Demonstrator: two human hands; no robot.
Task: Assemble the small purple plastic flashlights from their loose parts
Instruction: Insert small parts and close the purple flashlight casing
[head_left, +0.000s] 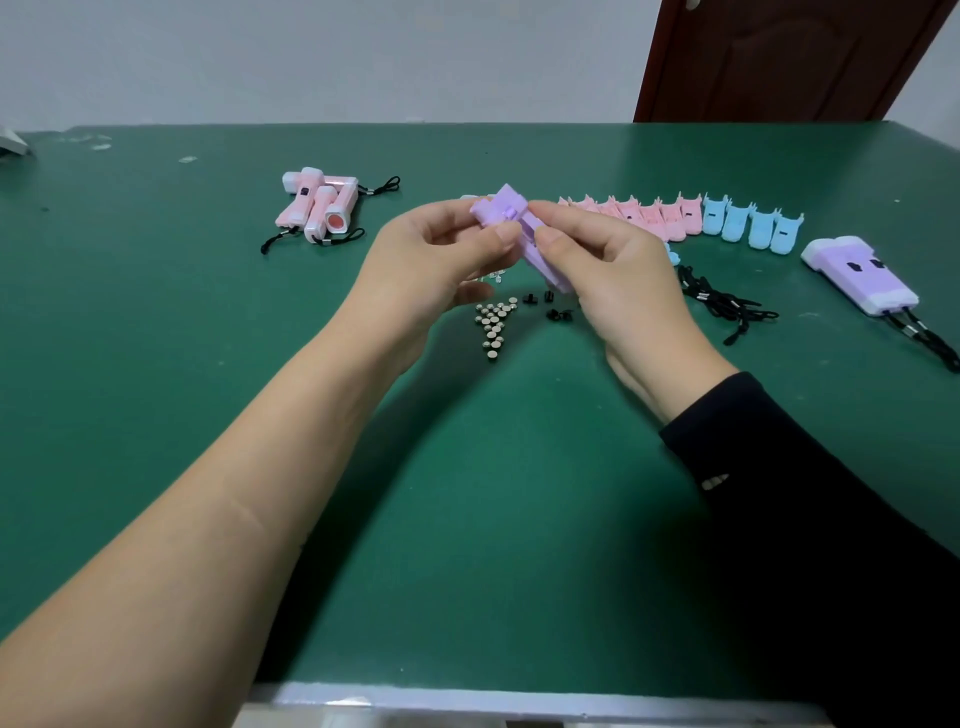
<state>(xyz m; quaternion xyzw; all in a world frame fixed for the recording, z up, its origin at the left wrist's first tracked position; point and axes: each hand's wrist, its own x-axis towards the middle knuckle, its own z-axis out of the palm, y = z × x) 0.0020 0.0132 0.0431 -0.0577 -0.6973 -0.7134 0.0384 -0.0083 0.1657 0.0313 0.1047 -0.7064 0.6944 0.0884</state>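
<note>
A purple flashlight shell is held in the air above the green table, tilted with its wide head up and to the left. My left hand pinches its head end between thumb and fingers. My right hand grips the narrow tail end, thumb on top. Below them lie a cluster of several small silver button cells, a few black switch pieces and black lanyards. Two finished purple flashlights lie at the right.
Several finished pink flashlights with cords lie at the back left. A row of pink shell halves and blue shell halves runs behind my hands. The table's front edge is near me. A brown door stands at the back right.
</note>
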